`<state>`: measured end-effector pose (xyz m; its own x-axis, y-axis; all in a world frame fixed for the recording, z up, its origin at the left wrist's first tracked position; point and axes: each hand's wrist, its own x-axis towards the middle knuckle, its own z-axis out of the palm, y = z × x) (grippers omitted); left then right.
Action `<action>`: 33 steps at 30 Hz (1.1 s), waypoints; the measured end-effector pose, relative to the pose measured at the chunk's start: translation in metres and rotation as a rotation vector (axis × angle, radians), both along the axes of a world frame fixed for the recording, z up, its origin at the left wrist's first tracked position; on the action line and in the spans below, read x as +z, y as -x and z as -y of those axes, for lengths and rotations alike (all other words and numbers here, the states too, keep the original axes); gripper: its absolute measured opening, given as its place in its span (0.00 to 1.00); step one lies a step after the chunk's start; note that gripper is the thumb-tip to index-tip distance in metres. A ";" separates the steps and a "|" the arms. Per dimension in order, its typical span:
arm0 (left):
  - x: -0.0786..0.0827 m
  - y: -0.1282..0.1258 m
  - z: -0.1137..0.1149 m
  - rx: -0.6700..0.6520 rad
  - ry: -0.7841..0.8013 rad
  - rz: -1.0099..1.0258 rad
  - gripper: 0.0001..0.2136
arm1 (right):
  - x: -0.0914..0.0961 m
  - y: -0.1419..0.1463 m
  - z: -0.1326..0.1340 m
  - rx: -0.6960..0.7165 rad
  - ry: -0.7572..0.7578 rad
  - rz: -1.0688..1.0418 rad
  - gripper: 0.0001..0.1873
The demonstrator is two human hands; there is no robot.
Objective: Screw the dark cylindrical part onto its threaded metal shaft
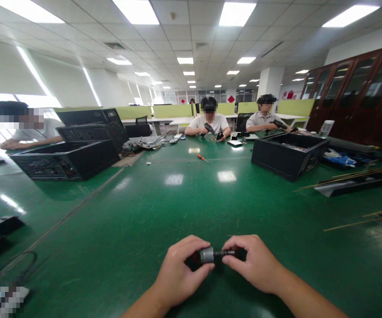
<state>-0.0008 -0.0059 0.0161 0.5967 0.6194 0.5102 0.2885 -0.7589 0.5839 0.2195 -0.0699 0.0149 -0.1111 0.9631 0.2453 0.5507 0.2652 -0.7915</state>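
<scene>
Low in the middle of the head view, my left hand [187, 269] grips a small silver metal cylinder [207, 255], which looks like a small motor. A thin, dark, ribbed shaft [220, 253] sticks out of its right end. My right hand [253, 263] is closed round the far end of that shaft, with thumb and fingertips at its tip. The piece lies roughly level, just above the green table [164, 212]. The cylinder's left end is hidden inside my left hand.
An orange screwdriver [201, 157] lies farther off. Black computer cases stand at left [66, 161] and right [286, 154]. Metal strips and thin rods [353, 181] lie at right, a dark cable [28, 260] at left. Across the table two people [209, 121] hold power drills; another person [38, 132] sits left.
</scene>
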 end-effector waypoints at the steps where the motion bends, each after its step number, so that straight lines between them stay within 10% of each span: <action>1: 0.000 0.000 0.000 0.003 0.001 0.000 0.14 | 0.000 0.000 0.000 0.000 -0.001 0.000 0.02; 33: 0.002 0.000 -0.003 0.017 0.028 -0.004 0.14 | 0.002 -0.002 -0.001 0.000 0.005 -0.029 0.03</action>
<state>-0.0009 -0.0030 0.0177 0.5881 0.6435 0.4899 0.3035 -0.7371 0.6038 0.2219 -0.0684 0.0165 -0.1041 0.9643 0.2436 0.5274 0.2611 -0.8085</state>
